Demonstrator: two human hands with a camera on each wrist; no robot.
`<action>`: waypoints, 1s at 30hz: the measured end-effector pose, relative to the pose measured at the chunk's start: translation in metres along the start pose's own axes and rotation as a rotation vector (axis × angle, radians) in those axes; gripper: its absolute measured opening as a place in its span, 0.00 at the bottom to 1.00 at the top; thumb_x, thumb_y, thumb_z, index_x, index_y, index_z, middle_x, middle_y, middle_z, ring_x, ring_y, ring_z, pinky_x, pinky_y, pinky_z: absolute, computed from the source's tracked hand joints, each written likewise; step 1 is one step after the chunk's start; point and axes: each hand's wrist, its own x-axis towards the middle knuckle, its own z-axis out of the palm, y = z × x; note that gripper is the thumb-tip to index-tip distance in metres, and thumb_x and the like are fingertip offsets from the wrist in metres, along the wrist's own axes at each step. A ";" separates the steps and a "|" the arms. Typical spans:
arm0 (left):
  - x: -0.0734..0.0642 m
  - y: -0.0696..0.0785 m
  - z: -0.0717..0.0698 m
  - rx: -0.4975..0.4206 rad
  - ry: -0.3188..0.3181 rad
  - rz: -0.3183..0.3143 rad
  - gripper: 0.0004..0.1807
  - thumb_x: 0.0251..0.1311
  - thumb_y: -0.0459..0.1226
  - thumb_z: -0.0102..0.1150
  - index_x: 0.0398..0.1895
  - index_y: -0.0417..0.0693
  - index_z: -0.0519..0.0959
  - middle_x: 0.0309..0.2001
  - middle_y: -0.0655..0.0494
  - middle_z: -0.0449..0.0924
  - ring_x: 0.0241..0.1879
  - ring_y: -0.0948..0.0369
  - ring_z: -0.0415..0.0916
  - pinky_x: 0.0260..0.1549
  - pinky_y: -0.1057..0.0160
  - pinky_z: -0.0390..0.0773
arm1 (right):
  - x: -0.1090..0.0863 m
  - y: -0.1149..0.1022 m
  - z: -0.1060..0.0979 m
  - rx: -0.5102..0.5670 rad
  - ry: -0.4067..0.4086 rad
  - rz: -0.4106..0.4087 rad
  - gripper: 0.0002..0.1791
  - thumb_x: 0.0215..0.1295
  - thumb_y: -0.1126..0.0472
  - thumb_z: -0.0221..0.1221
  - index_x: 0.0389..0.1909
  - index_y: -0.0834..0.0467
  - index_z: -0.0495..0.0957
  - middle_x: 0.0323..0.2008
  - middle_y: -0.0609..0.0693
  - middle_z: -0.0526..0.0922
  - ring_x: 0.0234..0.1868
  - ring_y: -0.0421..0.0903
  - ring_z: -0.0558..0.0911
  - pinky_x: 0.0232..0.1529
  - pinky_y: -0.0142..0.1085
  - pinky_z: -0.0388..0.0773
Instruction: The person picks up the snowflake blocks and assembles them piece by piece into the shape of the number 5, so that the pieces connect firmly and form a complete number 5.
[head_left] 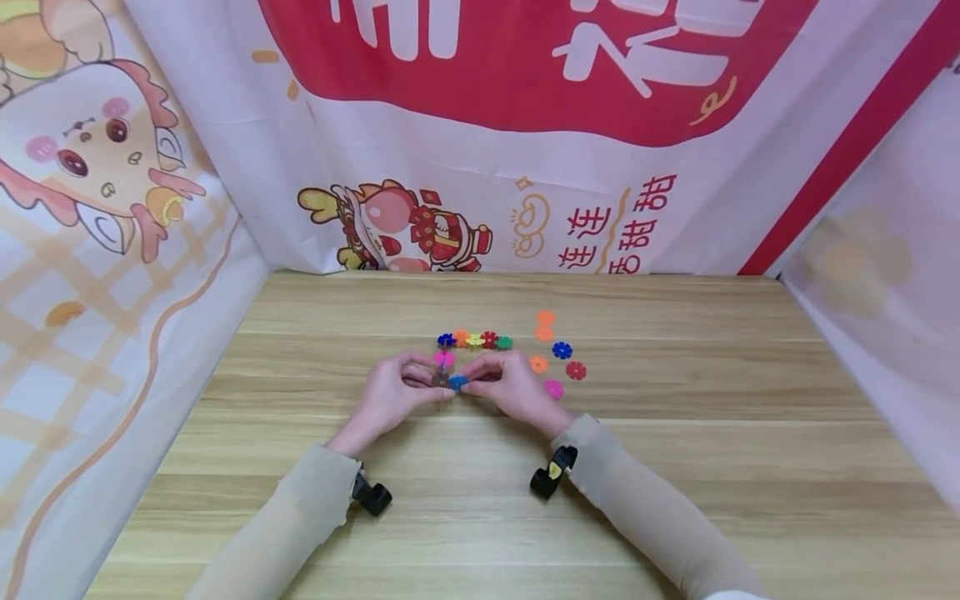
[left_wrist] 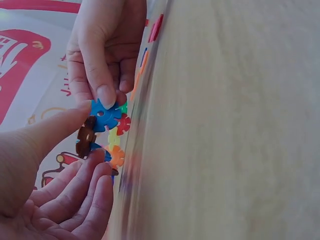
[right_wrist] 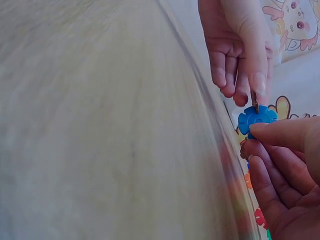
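My left hand [head_left: 390,389] pinches a brown notched snowflake disc [left_wrist: 86,138] between thumb and fingers. From the right, my right hand [head_left: 513,385] grips a light blue snowflake disc [right_wrist: 257,119] with thumb and forefinger. The blue disc stands at an angle to the brown one, their edges meeting at the notches. Beyond the hands, a pink disc [head_left: 444,358] leads up to a row of joined discs: dark blue [head_left: 446,340], orange [head_left: 461,338], yellow [head_left: 475,340], red [head_left: 489,339] and green [head_left: 505,342]. Fingers partly cover the brown disc in the head view.
Loose discs lie on the wooden table [head_left: 675,467] right of my right hand: several orange ones [head_left: 538,364], a dark blue one [head_left: 562,350], a red one [head_left: 576,370] and a pink one [head_left: 553,389]. Printed cloth [head_left: 480,150] hangs behind the table and along both sides.
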 end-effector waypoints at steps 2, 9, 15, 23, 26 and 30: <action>-0.001 0.001 -0.002 -0.013 -0.003 0.001 0.31 0.47 0.40 0.83 0.54 0.43 0.79 0.40 0.54 0.87 0.40 0.56 0.84 0.43 0.59 0.84 | 0.000 0.001 0.000 -0.003 0.002 0.006 0.09 0.61 0.69 0.71 0.40 0.55 0.87 0.36 0.43 0.88 0.39 0.42 0.86 0.44 0.35 0.84; -0.006 0.009 -0.007 0.056 0.029 0.107 0.27 0.50 0.37 0.80 0.53 0.42 0.82 0.44 0.50 0.85 0.41 0.55 0.84 0.44 0.59 0.84 | 0.000 0.003 -0.001 0.004 0.010 0.008 0.07 0.61 0.69 0.71 0.39 0.56 0.88 0.35 0.44 0.88 0.38 0.43 0.87 0.43 0.36 0.84; -0.009 0.014 -0.003 0.134 0.011 0.184 0.19 0.54 0.35 0.77 0.50 0.45 0.86 0.44 0.53 0.87 0.38 0.58 0.84 0.40 0.59 0.85 | 0.001 0.001 -0.001 -0.001 0.017 0.008 0.07 0.61 0.68 0.71 0.38 0.56 0.87 0.35 0.44 0.88 0.38 0.43 0.86 0.43 0.36 0.84; -0.009 0.012 0.005 0.169 0.002 0.190 0.23 0.54 0.32 0.77 0.54 0.46 0.85 0.52 0.50 0.83 0.39 0.57 0.84 0.40 0.59 0.85 | 0.001 -0.001 -0.001 0.007 0.017 0.007 0.06 0.61 0.67 0.72 0.38 0.56 0.88 0.35 0.44 0.87 0.37 0.44 0.86 0.42 0.36 0.84; -0.008 0.009 0.007 0.163 -0.008 0.179 0.20 0.54 0.32 0.77 0.51 0.46 0.86 0.48 0.51 0.85 0.38 0.57 0.84 0.39 0.60 0.85 | 0.001 0.000 0.000 0.011 0.016 0.009 0.06 0.61 0.66 0.72 0.38 0.56 0.88 0.35 0.44 0.87 0.37 0.44 0.86 0.41 0.37 0.84; -0.007 0.009 0.008 0.162 -0.010 0.172 0.16 0.54 0.32 0.77 0.46 0.47 0.87 0.42 0.55 0.87 0.38 0.58 0.84 0.40 0.58 0.85 | 0.001 0.000 0.000 0.017 0.019 0.013 0.05 0.62 0.66 0.72 0.37 0.54 0.89 0.35 0.44 0.87 0.36 0.44 0.86 0.40 0.37 0.85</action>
